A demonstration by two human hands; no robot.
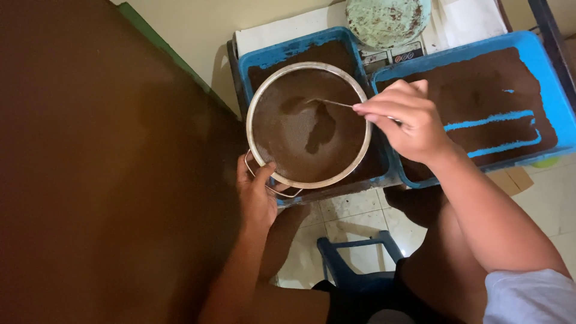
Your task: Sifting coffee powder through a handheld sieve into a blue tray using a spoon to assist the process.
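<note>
A round metal sieve (258, 108) with fine mesh holds a thin layer of dark brown powder. It rests over a blue tray (264, 60) of the same powder. My left hand (257, 195) grips the sieve's near rim by its wire handle. My right hand (408, 123) pinches a thin metal spoon (330, 102) whose tip reaches into the sieve's middle.
A second blue tray (555, 90) of brown powder with scraped streaks lies to the right. Behind the trays sits a pale green dish (387, 21) on a small scale. A dark brown surface (102, 180) fills the left. A blue stool (354, 264) stands on the tiled floor below.
</note>
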